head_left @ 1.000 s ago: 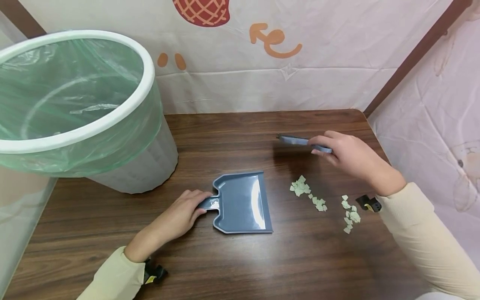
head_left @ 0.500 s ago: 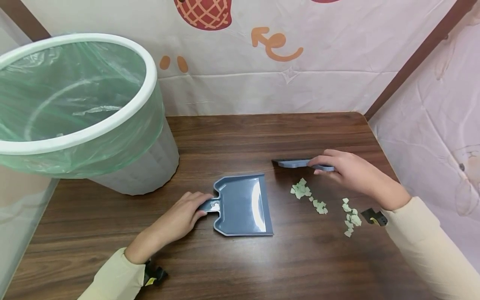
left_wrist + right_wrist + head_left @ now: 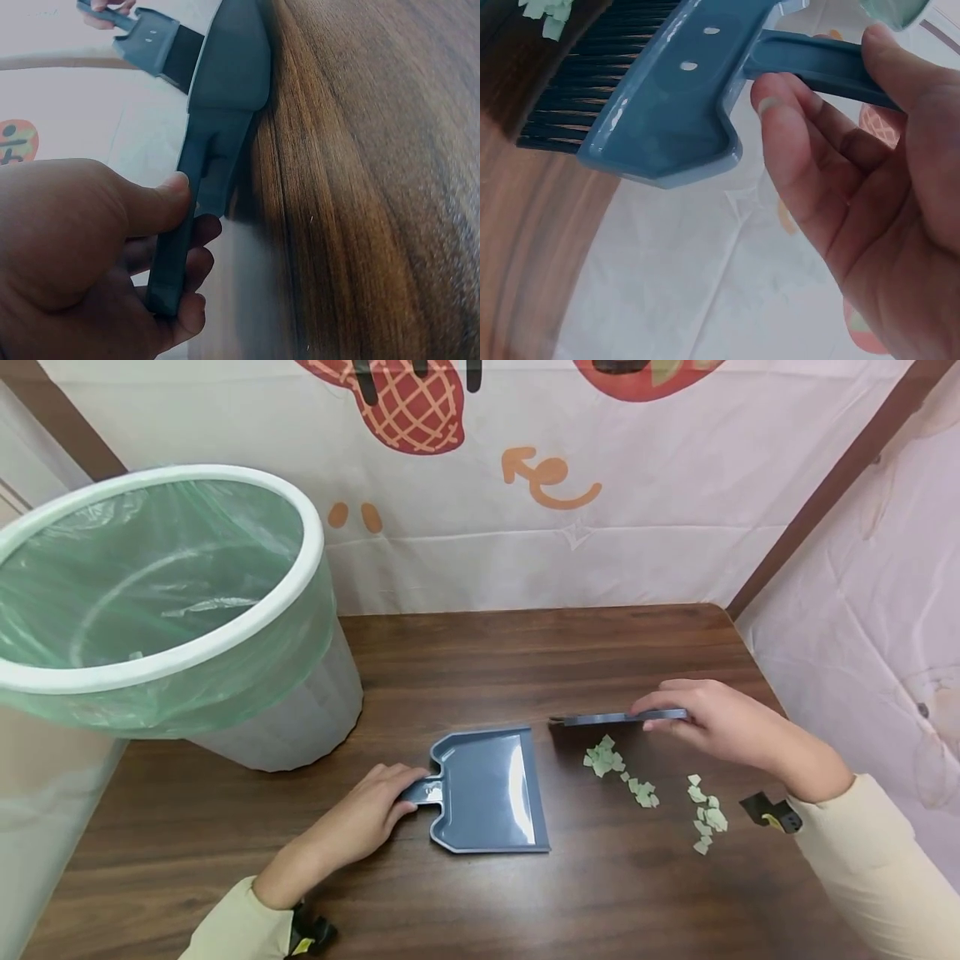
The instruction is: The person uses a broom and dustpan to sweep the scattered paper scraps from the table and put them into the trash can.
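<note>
My left hand grips the handle of a blue-grey dustpan that lies on the table, its flat lip facing right. In the left wrist view, the thumb and curled fingers wrap the dustpan handle. My right hand pinches the handle of a matching hand brush, held edge-on just behind the paper scraps. The right wrist view shows the brush's dark bristles pointing at the table. Small pale green paper scraps lie in several loose clumps right of the dustpan, the farthest clump near my right wrist.
A grey bin with a white rim and green plastic liner stands at the left on the wooden table. Behind the table hangs a printed white cloth. Another cloth wall borders the right side.
My right hand has brought the brush nearer to me, from the back of the table to close behind the scraps. The dustpan stays in place; the head view has tilted up slightly.
</note>
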Tool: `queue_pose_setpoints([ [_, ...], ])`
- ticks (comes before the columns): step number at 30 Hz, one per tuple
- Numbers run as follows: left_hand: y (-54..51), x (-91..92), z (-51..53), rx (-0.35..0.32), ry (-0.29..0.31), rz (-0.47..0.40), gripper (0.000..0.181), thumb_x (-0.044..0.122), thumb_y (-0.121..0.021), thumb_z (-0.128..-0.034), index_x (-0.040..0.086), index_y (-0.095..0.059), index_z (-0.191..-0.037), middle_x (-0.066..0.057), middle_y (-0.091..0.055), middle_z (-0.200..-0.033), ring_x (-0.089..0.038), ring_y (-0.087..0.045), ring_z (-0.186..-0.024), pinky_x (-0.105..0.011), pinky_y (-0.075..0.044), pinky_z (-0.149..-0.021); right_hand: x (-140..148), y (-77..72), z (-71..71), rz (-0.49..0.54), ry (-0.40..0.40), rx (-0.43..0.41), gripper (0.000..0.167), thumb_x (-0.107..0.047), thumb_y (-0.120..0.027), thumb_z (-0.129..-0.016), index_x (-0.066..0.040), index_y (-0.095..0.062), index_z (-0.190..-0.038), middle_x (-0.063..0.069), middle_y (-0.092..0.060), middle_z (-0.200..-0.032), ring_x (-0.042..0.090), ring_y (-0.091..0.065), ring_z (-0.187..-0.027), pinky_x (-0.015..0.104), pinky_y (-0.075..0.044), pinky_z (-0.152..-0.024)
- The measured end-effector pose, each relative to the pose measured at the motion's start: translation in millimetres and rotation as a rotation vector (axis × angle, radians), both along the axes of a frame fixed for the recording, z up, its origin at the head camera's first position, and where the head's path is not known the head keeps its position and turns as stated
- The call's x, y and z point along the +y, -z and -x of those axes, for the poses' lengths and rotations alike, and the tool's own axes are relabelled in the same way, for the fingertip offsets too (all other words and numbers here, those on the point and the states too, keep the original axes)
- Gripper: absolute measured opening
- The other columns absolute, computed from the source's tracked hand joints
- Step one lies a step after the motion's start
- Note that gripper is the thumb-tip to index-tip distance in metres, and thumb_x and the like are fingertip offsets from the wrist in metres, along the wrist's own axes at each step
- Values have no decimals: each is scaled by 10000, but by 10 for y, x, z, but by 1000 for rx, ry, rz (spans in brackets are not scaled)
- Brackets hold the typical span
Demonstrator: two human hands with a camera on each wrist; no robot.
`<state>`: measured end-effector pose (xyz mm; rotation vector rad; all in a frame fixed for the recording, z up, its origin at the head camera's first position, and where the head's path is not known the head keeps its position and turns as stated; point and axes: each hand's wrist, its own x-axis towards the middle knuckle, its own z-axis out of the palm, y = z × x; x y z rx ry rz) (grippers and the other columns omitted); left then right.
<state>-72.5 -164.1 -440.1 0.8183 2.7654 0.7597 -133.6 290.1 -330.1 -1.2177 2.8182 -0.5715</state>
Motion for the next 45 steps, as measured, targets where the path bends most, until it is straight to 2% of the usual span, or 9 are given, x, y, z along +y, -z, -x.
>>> queue_pose_setpoints([
  [4,38,14,-48,-13,2,-2,401,56,-680,-968,24,-596,-1358,-76,-652,-1257,-255,-579,-1127,-472,-492,-965,84,-96,-34,78,-25,22,338,-12,-784,-862,-176,-737,-1155,-152,-675,-1000,-12,-583,-811,161,-463,-731],
  [6,47,15,-57,-11,7,-6,399,56,-679,-967,28,-596,-1356,-76,-652,-1254,-263,-583,-1139,-482,-486,-974,142,-181,-51,112,-42,-14,348,6,-770,-870,-185,-730,-1158,-148,-671,-972,-10,-578,-751,147,-456,-685],
  [8,46,15,-59,-4,9,-9,399,55,-675,-969,29,-595,-1358,-74,-652,-1251,-261,-584,-1136,-484,-484,-975,204,-272,-74,132,-63,-90,351,21,-749,-885,-191,-718,-1163,-157,-641,-897,-10,-554,-662,147,-456,-605],
  [11,45,13,-46,-1,7,-5,401,57,-673,-971,27,-592,-1362,-78,-653,-1251,-259,-582,-1131,-480,-486,-974,282,-381,-111,144,-104,-273,337,31,-693,-934,-192,-694,-1187,-142,-588,-803,22,-550,-590,189,-485,-520],
  [16,42,11,-20,12,5,-2,406,54,-675,-968,17,-592,-1364,-86,-658,-1249,-246,-580,-1102,-463,-495,-954,275,-420,-149,167,-207,-563,303,42,-616,-984,-163,-686,-1196,-53,-618,-772,86,-599,-604,272,-537,-510],
  [21,39,8,2,28,7,-2,410,52,-677,-967,10,-590,-1365,-87,-657,-1255,-247,-581,-1101,-459,-496,-951,147,-327,-125,151,-273,-684,250,-2,-582,-1019,-165,-704,-1165,-32,-632,-774,80,-614,-573,277,-543,-498],
  [30,39,7,8,27,9,-4,414,54,-675,-968,11,-587,-1370,-84,-656,-1263,-243,-580,-1094,-461,-495,-950,-24,-110,50,71,-221,-766,174,-128,-576,-1051,-161,-722,-1140,-12,-639,-772,132,-620,-594,313,-543,-471],
  [39,30,5,-1,31,11,-14,405,50,-677,-964,20,-596,-1359,-83,-658,-1256,-244,-579,-1090,-465,-492,-946,-117,-111,183,38,-99,-724,168,-185,-600,-1045,-134,-722,-1149,8,-628,-802,161,-626,-645,334,-562,-523],
  [45,27,-4,-7,29,6,-14,410,47,-674,-965,10,-591,-1366,-88,-655,-1261,-262,-579,-1115,-478,-483,-971,-228,-167,236,17,-37,-638,188,-264,-611,-1041,-165,-725,-1153,-4,-580,-782,159,-601,-638,327,-570,-572],
])
